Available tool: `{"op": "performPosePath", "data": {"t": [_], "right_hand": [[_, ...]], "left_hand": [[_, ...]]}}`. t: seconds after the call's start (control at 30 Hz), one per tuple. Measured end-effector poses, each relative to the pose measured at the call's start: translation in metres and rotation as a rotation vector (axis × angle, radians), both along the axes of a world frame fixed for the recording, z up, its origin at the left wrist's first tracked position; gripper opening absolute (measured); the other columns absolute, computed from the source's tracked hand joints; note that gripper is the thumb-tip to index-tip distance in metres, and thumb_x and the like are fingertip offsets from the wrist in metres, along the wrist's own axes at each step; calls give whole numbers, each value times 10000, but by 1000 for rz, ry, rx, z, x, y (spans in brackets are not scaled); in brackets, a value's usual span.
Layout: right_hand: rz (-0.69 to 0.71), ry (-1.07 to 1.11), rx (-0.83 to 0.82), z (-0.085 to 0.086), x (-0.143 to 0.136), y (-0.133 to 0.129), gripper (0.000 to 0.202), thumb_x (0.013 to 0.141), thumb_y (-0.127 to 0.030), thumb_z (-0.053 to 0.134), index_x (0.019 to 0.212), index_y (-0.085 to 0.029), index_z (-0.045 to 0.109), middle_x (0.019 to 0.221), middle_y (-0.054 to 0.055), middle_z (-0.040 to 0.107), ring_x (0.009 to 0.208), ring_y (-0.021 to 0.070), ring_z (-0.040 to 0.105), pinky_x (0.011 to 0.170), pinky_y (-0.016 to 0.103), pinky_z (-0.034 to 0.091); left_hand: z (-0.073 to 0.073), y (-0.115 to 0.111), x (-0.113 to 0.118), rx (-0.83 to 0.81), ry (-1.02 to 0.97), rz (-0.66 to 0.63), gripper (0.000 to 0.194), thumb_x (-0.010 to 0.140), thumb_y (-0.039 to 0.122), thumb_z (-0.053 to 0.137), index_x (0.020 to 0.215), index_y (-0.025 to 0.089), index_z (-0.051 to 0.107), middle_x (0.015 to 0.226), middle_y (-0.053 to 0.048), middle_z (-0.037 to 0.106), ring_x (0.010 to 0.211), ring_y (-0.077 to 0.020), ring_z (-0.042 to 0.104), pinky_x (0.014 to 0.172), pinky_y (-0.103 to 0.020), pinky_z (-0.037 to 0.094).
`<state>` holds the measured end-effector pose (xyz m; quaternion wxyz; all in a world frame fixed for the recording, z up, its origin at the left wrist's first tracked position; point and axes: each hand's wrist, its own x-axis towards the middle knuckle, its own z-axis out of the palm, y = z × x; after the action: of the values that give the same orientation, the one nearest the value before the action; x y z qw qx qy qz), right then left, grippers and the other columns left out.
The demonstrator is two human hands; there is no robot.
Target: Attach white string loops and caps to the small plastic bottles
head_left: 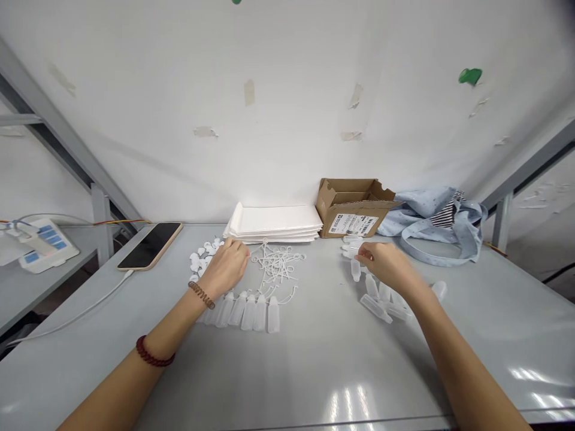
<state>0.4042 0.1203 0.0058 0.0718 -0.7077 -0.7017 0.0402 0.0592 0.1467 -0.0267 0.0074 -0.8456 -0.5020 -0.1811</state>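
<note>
My left hand is closed over the gap between a pile of small white caps and a tangle of white looped strings; what its fingers hold, if anything, is hidden. Just below it, several translucent bottles lie in a row, some with strings at their tops. On the right, my right hand is pinched at a loose group of translucent bottles. A bottle hangs or lies just under its fingertips, and whether it is gripped is unclear.
A stack of white envelopes and an open cardboard box stand against the wall. Right of the box lies a light blue cloth bag. A phone with a white cable rests at the left of the grey table.
</note>
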Motion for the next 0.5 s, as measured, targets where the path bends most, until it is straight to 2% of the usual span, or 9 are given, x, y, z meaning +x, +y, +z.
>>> {"op": "performPosePath", "data": {"t": [0.13,0.33,0.4,0.5], "right_hand": [[-79,-24,-62,-7,-10,-2,198,818,-297,523,916,-150,611,816,118,668,739,276,607,523,294,329],[-63,52,-116,-14,-26,-4,284,778,-165,516,1044,-103,593,793,152,648,820,315,600,571,308,333],[-26,135,-123,-13,-28,-4,302,768,-145,507,1056,-102,587,714,108,639,791,281,604,584,301,352],[37,286,-117,-7,-29,-6,288,840,-219,447,1092,-145,564,640,25,617,658,191,605,605,280,404]], "left_hand": [[8,-10,6,-26,-93,22,217,886,221,364,810,154,556,843,-90,610,898,-246,528,756,-372,461],[20,-34,21,-135,-370,31,198,885,302,433,877,191,596,910,-45,643,813,-194,558,695,-318,470],[24,-41,25,-146,-433,18,187,881,309,455,887,200,606,912,-39,649,811,-187,558,687,-307,470],[27,-48,29,-145,-491,9,167,873,303,482,884,208,619,885,-30,654,815,-181,556,672,-293,468]]}}
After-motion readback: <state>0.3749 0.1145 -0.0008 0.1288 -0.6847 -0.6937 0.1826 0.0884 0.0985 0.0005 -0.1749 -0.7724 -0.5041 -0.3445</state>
